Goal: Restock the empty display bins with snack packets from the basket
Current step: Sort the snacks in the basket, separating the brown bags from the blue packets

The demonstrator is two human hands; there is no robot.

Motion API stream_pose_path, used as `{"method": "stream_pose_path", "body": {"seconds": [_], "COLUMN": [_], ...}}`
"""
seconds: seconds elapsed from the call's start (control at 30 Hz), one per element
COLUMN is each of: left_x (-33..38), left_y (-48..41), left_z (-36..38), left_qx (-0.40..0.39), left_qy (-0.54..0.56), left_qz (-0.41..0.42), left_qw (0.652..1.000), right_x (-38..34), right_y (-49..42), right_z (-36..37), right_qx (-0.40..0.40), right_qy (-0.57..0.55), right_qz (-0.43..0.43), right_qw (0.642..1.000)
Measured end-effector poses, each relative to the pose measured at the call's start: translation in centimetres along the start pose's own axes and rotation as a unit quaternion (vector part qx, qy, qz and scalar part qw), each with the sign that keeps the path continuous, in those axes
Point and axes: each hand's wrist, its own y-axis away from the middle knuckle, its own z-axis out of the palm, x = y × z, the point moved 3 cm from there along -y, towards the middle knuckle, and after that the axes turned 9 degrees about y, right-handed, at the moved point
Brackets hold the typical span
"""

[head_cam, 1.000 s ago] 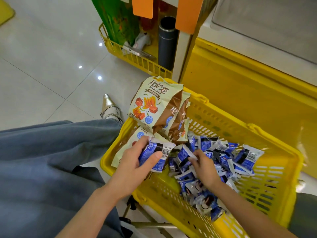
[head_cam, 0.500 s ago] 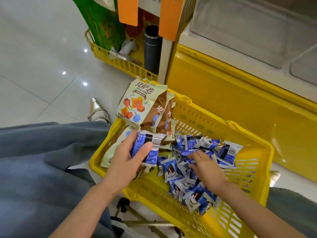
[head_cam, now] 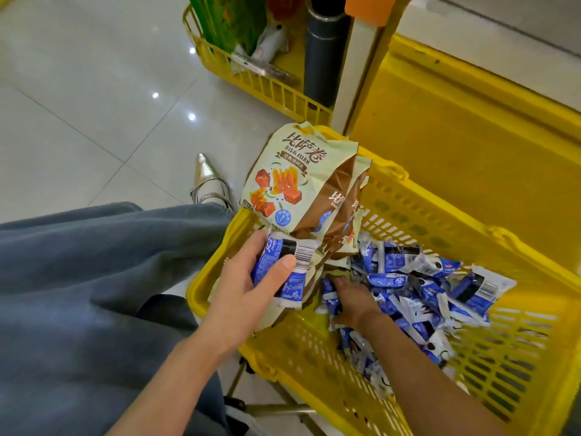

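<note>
Left hand [head_cam: 242,287]: over the basket's near-left corner, fingers and thumb curled around a small stack of blue packets [head_cam: 283,269].
Right hand [head_cam: 353,298]: down in the basket, fingertips buried among packets; its grip cannot be told.
Basket [head_cam: 314,350]: yellow, slotted walls.
Loose packets [head_cam: 424,287]: blue and white, heaped across the basket floor.
Big bags [head_cam: 298,184]: beige and brown, upright in the far-left corner.
Shoe [head_cam: 206,180]: silver, on the tiles.

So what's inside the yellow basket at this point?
A heap of small blue packets and large beige snack bags propped at one end. The right hand reaches into the heap; the left hand grips a blue bundle. Whatever lies under the heap is covered.
</note>
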Motion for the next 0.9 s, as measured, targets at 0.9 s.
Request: {"method": "stream_pose_path", "body": {"seconds": [0.9], "left_x": [-12.7], "left_y": [0.3], "left_z": [19.1], "left_qx": [-0.267], "left_qy": [-0.361], "left_qz": [-0.096], "left_qw": [0.888], "right_x": [10.0], "right_y": [18.7], "right_z": [-2.8], "right_qx": [0.129], "right_qy": [-0.024], "right_qz": [0.256], "right_qw": [0.958]}}
